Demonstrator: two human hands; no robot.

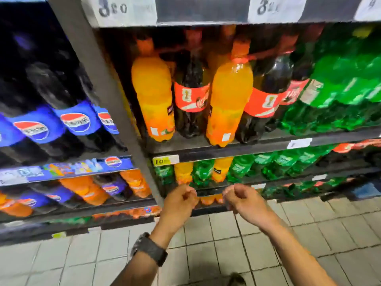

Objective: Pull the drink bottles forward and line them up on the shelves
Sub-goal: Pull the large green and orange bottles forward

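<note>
Along the front edge of the middle shelf [257, 145] stand two orange soda bottles [153, 96] and two cola bottles [190, 100] — alternating. Below, left hand [181, 200] and right hand [240, 198] hang loosely curled, holding nothing — clear of the shelves.
</note>
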